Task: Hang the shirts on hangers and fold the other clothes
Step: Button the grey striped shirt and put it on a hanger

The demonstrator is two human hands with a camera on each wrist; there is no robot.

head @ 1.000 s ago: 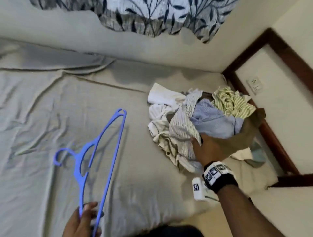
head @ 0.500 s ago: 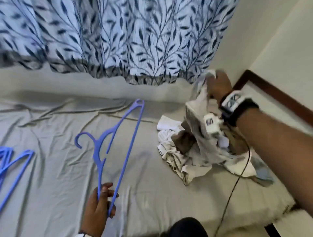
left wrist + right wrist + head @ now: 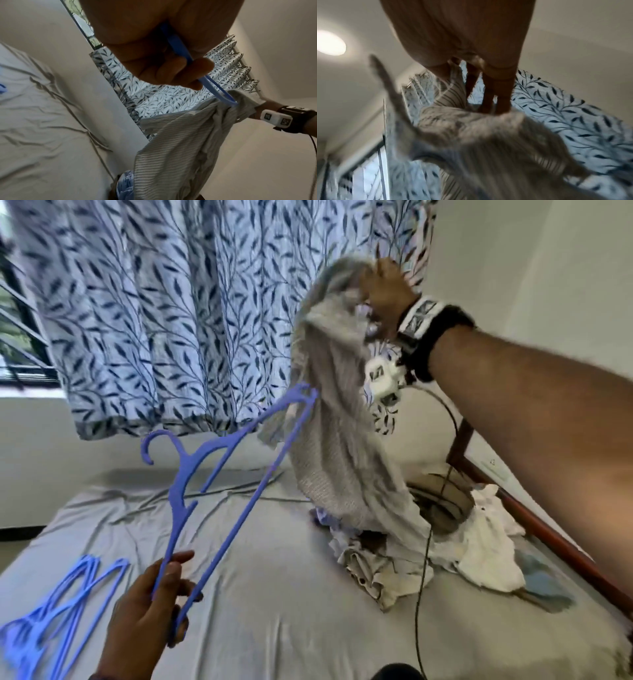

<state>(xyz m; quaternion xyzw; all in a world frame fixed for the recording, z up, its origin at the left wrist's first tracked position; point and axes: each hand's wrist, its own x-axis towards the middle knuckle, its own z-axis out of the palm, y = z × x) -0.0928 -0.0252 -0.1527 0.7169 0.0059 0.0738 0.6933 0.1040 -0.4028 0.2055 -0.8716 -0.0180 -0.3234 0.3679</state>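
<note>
Your right hand (image 3: 383, 294) pinches a striped shirt (image 3: 337, 440) high at 1 o'clock, its tail trailing into the clothes pile (image 3: 421, 546) on the bed (image 3: 274, 611). Your left hand (image 3: 144, 614), at 7 o'clock, grips a blue hanger (image 3: 219, 484) whose far tip touches the shirt.

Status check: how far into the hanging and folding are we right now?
Early. Nothing looks finished: no shirt hangs on a hanger and no folded clothes show. In hand: the right hand holds a striped shirt up, and the left hand grips a blue hanger whose tip reaches the fabric. Left: a crumpled clothes pile on the bed and spare hangers lying unused.
</note>
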